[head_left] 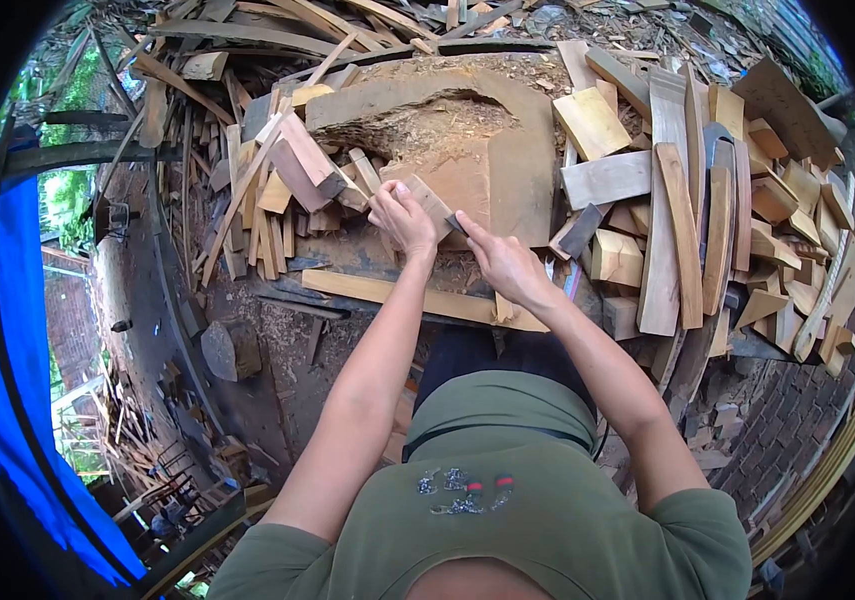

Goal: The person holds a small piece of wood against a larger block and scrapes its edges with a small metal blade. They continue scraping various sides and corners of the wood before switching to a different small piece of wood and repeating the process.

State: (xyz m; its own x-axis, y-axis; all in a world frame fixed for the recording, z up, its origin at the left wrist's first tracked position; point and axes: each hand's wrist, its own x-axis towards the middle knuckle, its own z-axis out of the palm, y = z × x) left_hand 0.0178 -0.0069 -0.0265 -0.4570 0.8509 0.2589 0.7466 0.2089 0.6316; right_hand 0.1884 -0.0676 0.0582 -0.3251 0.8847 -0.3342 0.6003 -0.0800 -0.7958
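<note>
Near: one long pale strip (377, 289), lying across the worktop (525, 165). Middle: one wooden block (425, 203), left hand (405, 218) clamped on its left part; right hand (509, 268) at its right end, index finger on a small dark piece (456, 223), closure of that grip not discernible. Left: stacked offcuts (299, 165). Right: curved boards (679, 235), assorted blocks (615, 258). Far: heaped scrap strips (247, 36).

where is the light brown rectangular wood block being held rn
The block is just above centre in the head view, between left hand and right hand, over the large hollowed wooden slab.
</note>
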